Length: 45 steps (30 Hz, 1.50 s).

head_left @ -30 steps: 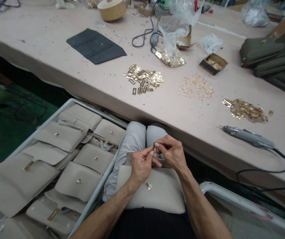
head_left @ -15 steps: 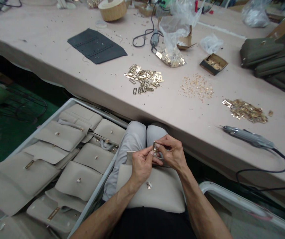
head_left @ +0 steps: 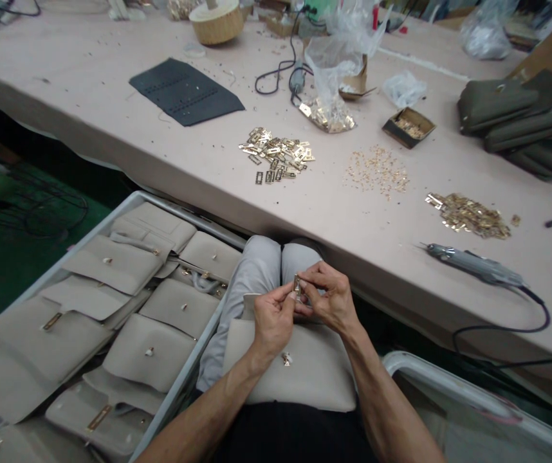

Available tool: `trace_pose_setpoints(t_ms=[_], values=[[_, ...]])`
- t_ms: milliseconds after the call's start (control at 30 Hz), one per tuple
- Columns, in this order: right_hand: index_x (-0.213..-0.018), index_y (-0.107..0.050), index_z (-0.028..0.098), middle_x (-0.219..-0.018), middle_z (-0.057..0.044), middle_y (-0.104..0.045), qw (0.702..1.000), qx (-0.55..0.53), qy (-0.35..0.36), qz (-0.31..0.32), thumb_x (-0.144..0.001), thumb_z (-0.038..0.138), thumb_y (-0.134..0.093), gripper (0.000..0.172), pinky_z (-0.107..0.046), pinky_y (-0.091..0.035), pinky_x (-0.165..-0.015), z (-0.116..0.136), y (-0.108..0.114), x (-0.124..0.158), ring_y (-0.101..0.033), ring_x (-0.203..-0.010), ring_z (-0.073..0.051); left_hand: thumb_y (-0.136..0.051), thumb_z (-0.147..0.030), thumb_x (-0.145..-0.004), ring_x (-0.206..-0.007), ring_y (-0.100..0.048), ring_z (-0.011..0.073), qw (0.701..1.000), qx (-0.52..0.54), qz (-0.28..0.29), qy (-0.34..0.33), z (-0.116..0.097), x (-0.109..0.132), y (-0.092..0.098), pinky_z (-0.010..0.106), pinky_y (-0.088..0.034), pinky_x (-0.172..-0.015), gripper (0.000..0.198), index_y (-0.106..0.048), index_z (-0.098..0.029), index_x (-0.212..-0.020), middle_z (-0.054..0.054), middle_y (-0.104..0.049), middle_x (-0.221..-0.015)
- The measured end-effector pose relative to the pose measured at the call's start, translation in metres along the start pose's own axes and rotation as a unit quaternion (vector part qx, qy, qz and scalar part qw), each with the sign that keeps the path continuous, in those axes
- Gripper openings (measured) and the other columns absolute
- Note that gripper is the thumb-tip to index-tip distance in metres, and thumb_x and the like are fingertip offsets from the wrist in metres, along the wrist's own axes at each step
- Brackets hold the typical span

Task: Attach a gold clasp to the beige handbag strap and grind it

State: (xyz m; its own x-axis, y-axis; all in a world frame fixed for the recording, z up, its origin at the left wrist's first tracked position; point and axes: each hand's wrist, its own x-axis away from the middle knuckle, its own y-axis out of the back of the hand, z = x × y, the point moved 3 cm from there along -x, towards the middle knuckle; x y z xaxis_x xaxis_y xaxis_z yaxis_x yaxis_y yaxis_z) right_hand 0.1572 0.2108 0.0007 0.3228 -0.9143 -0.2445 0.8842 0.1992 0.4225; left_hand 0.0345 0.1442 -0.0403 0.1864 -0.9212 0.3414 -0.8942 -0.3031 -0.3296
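A small gold metal plate [head_left: 296, 285] is pinched between my two hands above my lap. My left hand [head_left: 275, 316] grips it with thumb and fingertips from the left side. From the right, the fingers of my right hand [head_left: 330, 297] close on the same plate, covering part of it. Under my wrists a beige bag [head_left: 305, 376] lies across my thighs, with a small metal turn-lock [head_left: 286, 359] on its front. The bag's far edge is partly hidden behind my hands.
On the left, a tray [head_left: 182, 379] holds several beige bags. Gold plates [head_left: 278, 154], tiny fittings [head_left: 377, 170] and more gold pieces [head_left: 471, 215] lie in piles on the table. An electric screwdriver [head_left: 473, 265] rests near its edge. Another white-rimmed container [head_left: 401, 361] stands at right.
Both hands keep hold of the gold plate, with slight finger movement. The whole view has shifted a little; the bag stays on my lap.
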Motion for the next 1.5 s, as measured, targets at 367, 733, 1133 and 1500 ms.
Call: trace_pose_setpoints(t_ms=[367, 733, 1133, 1500], values=[[-0.099, -0.083, 0.022, -0.081, -0.005, -0.066, 1.0, -0.005, 0.003, -0.007, -0.093, 0.018, -0.065, 0.019, -0.03, -0.052, -0.067, 0.006, 0.001, 0.001, -0.064, -0.074, -0.017, -0.07, -0.03, -0.089, -0.063, -0.079, 0.0231, 0.999, -0.009, -0.029, -0.022, -0.001, 0.004, -0.002, 0.03, -0.066, -0.065, 0.037, -0.078, -0.009, -0.118, 0.01, -0.083, -0.078], [-0.085, -0.085, 0.017, -0.074, -0.006, -0.074, 0.943, -0.234, -0.236, 0.029, -0.074, 0.033, -0.087, 0.02, -0.024, -0.046, -0.054, -0.021, 0.003, 0.0, -0.058, -0.059, -0.013, -0.072, -0.031, -0.086, -0.058, -0.078, 0.0224, 0.999, -0.014, -0.031, -0.025, -0.005, 0.005, -0.002, 0.028, -0.063, -0.059, 0.033, -0.076, -0.007, -0.108, 0.012, -0.082, -0.075], [-0.087, -0.084, 0.018, -0.077, -0.006, -0.075, 0.958, -0.213, -0.193, 0.004, -0.077, 0.031, -0.083, 0.016, -0.027, -0.052, -0.057, -0.011, 0.0, 0.004, -0.065, -0.063, -0.016, -0.072, -0.03, -0.084, -0.059, -0.078, 0.0233, 0.999, -0.012, -0.038, -0.004, -0.005, 0.005, -0.001, 0.03, -0.065, -0.061, 0.034, -0.076, -0.007, -0.108, 0.009, -0.08, -0.067], [-0.086, -0.084, 0.019, -0.081, -0.008, -0.075, 0.992, -0.079, -0.093, -0.028, -0.087, 0.026, -0.075, 0.011, -0.029, -0.055, -0.064, 0.006, 0.001, 0.008, -0.07, -0.069, -0.018, -0.078, -0.038, -0.081, -0.058, -0.078, 0.0244, 0.999, 0.024, -0.029, 0.017, 0.005, 0.006, 0.001, 0.032, -0.065, -0.06, 0.044, -0.078, -0.007, -0.113, 0.01, -0.08, -0.069]])
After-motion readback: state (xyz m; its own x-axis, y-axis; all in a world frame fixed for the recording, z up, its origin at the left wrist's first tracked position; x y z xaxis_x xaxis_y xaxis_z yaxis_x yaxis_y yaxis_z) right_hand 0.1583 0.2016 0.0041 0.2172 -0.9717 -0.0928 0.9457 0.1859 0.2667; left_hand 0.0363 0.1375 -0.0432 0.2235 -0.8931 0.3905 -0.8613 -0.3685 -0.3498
